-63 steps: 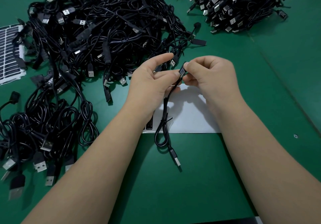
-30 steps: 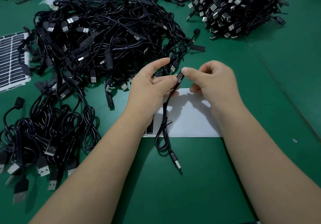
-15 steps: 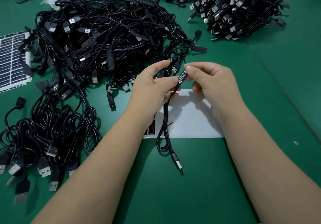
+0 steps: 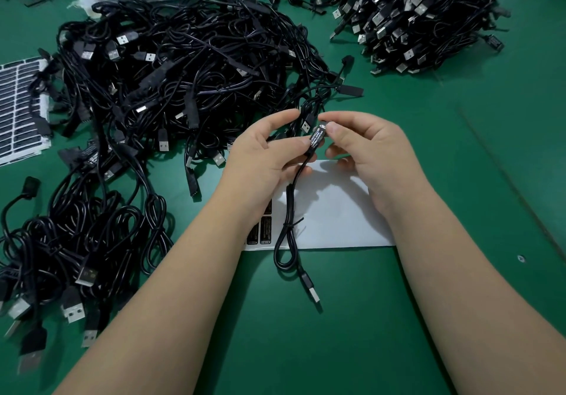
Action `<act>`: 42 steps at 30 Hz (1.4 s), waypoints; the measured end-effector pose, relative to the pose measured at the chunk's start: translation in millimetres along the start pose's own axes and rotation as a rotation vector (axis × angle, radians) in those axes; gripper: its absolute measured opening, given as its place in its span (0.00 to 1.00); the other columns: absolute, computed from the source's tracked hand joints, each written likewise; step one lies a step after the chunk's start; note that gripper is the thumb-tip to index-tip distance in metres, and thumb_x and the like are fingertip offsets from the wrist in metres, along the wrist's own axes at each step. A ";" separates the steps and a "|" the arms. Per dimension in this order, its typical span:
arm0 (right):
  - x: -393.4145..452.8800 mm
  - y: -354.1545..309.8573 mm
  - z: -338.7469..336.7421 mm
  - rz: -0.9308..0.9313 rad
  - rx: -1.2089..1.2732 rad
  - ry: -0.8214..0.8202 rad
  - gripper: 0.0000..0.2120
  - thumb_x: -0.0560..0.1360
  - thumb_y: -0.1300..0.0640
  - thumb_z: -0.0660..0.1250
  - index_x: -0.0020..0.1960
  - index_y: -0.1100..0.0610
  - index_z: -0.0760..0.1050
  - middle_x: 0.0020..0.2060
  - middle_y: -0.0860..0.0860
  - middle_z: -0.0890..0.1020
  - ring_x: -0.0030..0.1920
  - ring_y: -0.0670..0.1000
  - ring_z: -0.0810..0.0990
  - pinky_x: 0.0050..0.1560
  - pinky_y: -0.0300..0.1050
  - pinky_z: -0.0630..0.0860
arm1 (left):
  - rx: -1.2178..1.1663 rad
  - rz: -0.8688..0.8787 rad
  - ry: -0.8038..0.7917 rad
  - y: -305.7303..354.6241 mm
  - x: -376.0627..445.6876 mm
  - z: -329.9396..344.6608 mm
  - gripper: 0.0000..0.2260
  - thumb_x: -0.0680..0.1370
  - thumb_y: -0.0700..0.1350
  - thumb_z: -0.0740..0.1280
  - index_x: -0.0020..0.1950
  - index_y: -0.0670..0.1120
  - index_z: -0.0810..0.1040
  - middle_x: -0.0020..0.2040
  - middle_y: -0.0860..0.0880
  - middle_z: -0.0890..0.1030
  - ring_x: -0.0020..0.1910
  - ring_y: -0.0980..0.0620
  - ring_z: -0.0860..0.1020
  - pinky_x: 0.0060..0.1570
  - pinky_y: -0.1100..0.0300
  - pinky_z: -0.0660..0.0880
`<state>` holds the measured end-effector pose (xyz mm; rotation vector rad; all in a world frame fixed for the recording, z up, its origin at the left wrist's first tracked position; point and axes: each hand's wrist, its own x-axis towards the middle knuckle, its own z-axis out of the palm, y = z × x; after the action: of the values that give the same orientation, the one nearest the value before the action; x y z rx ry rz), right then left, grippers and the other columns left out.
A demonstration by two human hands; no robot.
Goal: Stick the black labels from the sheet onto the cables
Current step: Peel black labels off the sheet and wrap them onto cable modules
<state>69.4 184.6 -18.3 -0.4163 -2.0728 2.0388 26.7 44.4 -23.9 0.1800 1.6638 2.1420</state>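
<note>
Both hands hold one black cable [image 4: 290, 207] above the white label sheet [image 4: 333, 213]. My left hand [image 4: 269, 152] grips the cable just below its small black controller block. My right hand [image 4: 364, 146] pinches the top of that block, where a black label [image 4: 316, 137] with white print lies along its face. The cable hangs down in a tied loop, and its USB plug [image 4: 313, 292] rests on the green table. A few black labels [image 4: 265, 231] remain at the sheet's left edge, partly hidden by my left forearm.
A large tangle of black cables [image 4: 183, 66] fills the table beyond my left hand and runs down the left side. A second heap with USB plugs [image 4: 419, 14] lies at the back right. Another label sheet [image 4: 18, 109] sits at the far left edge.
My right thumb and forefinger have shifted along the controller block to its top end, pressing on the label. The cable and my left hand have stayed almost in place.
</note>
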 end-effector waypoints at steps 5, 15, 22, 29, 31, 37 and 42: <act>-1.5 0.8 0.1 -0.035 -0.041 0.104 0.08 0.74 0.62 0.69 0.46 0.51 0.83 0.26 0.40 0.79 0.28 0.39 0.73 0.33 0.30 0.70 | 0.224 0.044 0.085 -4.3 -4.7 8.7 0.08 0.75 0.41 0.72 0.54 0.47 0.81 0.37 0.50 0.85 0.36 0.55 0.83 0.33 0.66 0.76; 0.0 1.4 1.9 -0.056 -0.042 0.146 0.06 0.74 0.62 0.70 0.47 0.52 0.82 0.28 0.40 0.80 0.29 0.38 0.75 0.33 0.31 0.72 | 0.230 0.035 0.105 -1.7 -7.1 10.4 0.05 0.77 0.38 0.68 0.48 0.44 0.84 0.37 0.47 0.85 0.35 0.55 0.79 0.32 0.65 0.76; -1.6 2.8 2.4 -0.081 -0.134 0.019 0.13 0.69 0.56 0.76 0.50 0.47 0.76 0.37 0.44 0.82 0.35 0.42 0.79 0.36 0.39 0.75 | 0.114 0.004 0.013 0.6 -2.8 0.7 0.12 0.75 0.35 0.64 0.43 0.47 0.86 0.38 0.46 0.85 0.34 0.54 0.80 0.32 0.64 0.75; 2.4 5.3 2.4 -0.098 -0.070 0.133 0.05 0.74 0.60 0.71 0.44 0.51 0.77 0.33 0.44 0.80 0.28 0.39 0.75 0.33 0.32 0.72 | 0.148 0.006 -0.119 0.6 -3.0 -2.5 0.12 0.71 0.38 0.68 0.45 0.52 0.87 0.43 0.47 0.86 0.37 0.56 0.78 0.35 0.66 0.73; 3.2 5.7 1.6 -0.089 -0.034 0.182 0.05 0.76 0.60 0.69 0.43 0.53 0.78 0.30 0.44 0.79 0.27 0.40 0.74 0.31 0.32 0.72 | 0.163 0.014 -0.158 0.2 -3.1 -2.4 0.14 0.74 0.35 0.67 0.46 0.52 0.86 0.44 0.48 0.86 0.36 0.58 0.77 0.35 0.66 0.73; 2.0 7.8 3.6 -0.084 -0.172 0.131 0.13 0.70 0.51 0.75 0.46 0.46 0.71 0.34 0.44 0.79 0.33 0.43 0.77 0.35 0.35 0.72 | 0.258 0.072 -0.149 -1.0 -5.4 1.9 0.14 0.77 0.31 0.65 0.51 0.48 0.83 0.41 0.51 0.85 0.34 0.59 0.77 0.33 0.66 0.74; 2.0 7.8 6.3 -0.123 -0.252 0.161 0.12 0.73 0.53 0.72 0.45 0.45 0.69 0.38 0.45 0.75 0.37 0.42 0.76 0.37 0.29 0.72 | 0.255 0.065 -0.129 0.1 -4.8 2.2 0.15 0.76 0.31 0.65 0.53 0.49 0.82 0.42 0.52 0.85 0.35 0.59 0.77 0.33 0.66 0.74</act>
<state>65.8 179.4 -26.4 -0.4641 -2.2022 1.6255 31.8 44.4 -22.5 0.4423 1.8717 1.9121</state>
